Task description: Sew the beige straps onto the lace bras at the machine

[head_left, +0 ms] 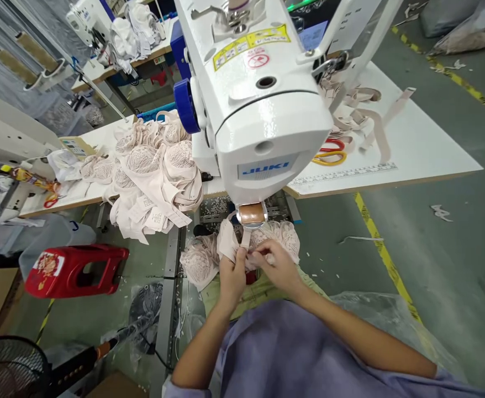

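Observation:
My left hand (pixel 232 273) and my right hand (pixel 273 264) meet just below the end of a white JUKI sewing machine (pixel 259 105). Both pinch a pale lace bra piece (pixel 230 246) with a narrow beige strap (pixel 246 239) hanging from a roll of beige tape (pixel 251 214) on the machine's end. The rest of the lace garment (pixel 281 235) lies in my lap behind my hands. Fingers of both hands are closed on the fabric.
A heap of beige lace bras with paper tags (pixel 151 171) lies on the white table (pixel 425 149) left of the machine. Red and yellow scissors (pixel 329 152) and strap pieces lie to its right. A red plastic stool (pixel 74 270) stands on the floor at left. Another sewing machine (pixel 87 19) sits far back.

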The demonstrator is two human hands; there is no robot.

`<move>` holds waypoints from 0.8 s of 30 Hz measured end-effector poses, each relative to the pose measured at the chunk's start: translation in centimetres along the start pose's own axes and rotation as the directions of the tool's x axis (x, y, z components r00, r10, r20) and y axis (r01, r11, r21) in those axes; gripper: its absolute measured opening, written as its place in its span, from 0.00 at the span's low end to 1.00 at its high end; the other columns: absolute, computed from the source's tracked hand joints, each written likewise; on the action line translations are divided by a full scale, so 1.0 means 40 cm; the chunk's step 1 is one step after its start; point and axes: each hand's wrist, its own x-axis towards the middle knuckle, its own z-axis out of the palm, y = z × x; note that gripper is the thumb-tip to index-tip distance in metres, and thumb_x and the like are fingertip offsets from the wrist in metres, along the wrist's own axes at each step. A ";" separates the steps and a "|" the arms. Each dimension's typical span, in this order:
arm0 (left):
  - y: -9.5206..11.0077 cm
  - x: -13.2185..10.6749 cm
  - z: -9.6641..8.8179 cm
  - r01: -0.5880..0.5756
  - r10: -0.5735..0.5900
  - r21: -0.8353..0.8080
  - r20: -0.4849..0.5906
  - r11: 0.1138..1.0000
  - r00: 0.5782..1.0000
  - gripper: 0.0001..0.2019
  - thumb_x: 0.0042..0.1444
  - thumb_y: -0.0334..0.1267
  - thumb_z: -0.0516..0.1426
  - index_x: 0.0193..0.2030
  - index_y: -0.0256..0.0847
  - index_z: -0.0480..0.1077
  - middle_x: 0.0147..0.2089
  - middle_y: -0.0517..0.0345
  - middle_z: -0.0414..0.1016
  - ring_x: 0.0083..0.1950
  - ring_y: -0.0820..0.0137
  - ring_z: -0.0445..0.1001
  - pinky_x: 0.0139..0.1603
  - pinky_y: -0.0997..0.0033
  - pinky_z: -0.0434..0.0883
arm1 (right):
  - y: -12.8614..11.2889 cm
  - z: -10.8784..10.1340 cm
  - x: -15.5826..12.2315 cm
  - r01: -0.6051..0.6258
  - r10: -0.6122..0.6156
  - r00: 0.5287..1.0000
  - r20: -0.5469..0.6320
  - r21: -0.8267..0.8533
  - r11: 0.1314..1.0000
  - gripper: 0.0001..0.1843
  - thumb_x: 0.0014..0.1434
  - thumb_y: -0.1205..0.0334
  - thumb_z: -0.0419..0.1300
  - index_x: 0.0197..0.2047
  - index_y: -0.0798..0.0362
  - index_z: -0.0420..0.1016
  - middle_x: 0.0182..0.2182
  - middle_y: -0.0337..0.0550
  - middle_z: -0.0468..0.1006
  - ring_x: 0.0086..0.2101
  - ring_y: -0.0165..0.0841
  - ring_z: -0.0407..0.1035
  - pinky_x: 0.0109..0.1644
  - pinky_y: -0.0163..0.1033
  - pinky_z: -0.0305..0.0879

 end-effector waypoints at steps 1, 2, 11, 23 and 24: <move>0.017 0.000 -0.019 -0.032 0.021 0.116 0.095 0.993 0.995 0.17 0.65 0.49 0.54 0.33 0.39 0.74 0.33 0.54 0.78 0.37 0.67 0.75 0.43 0.69 0.69 | -0.008 -0.030 0.009 0.082 -0.082 0.997 0.007 -0.057 0.995 0.15 0.65 0.46 0.57 0.42 0.50 0.70 0.40 0.50 0.75 0.43 0.44 0.71 0.47 0.50 0.68; 0.035 -0.001 -0.035 -0.058 0.016 0.213 0.195 0.975 0.981 0.19 0.66 0.48 0.53 0.28 0.39 0.72 0.28 0.56 0.75 0.31 0.68 0.72 0.38 0.69 0.68 | -0.017 -0.058 0.020 0.160 -0.157 0.987 0.039 -0.098 0.982 0.16 0.63 0.46 0.59 0.44 0.50 0.71 0.43 0.52 0.75 0.47 0.46 0.70 0.51 0.51 0.67; 0.091 0.002 -0.054 0.010 -0.152 0.325 0.417 0.946 0.896 0.15 0.63 0.47 0.56 0.32 0.38 0.71 0.27 0.61 0.69 0.29 0.72 0.65 0.31 0.73 0.61 | -0.067 -0.153 0.051 0.164 -0.083 0.850 0.520 -0.112 0.980 0.08 0.64 0.56 0.58 0.40 0.51 0.68 0.22 0.30 0.63 0.22 0.27 0.57 0.27 0.34 0.54; 0.065 0.015 -0.009 0.182 -0.151 -0.241 0.141 0.953 0.978 0.12 0.56 0.44 0.66 0.39 0.36 0.77 0.33 0.56 0.80 0.29 0.74 0.74 0.36 0.73 0.73 | -0.082 -0.110 0.014 0.405 -0.395 0.914 0.090 -0.212 0.889 0.08 0.69 0.65 0.56 0.44 0.49 0.77 0.37 0.42 0.80 0.37 0.30 0.75 0.38 0.34 0.68; 0.062 0.015 -0.003 0.176 -0.151 -0.249 0.116 0.952 0.982 0.13 0.54 0.44 0.67 0.40 0.36 0.78 0.34 0.56 0.81 0.31 0.73 0.76 0.38 0.73 0.73 | -0.083 -0.102 0.016 0.400 -0.391 0.917 0.083 -0.222 0.889 0.08 0.68 0.65 0.56 0.44 0.49 0.77 0.37 0.42 0.80 0.37 0.30 0.75 0.38 0.34 0.68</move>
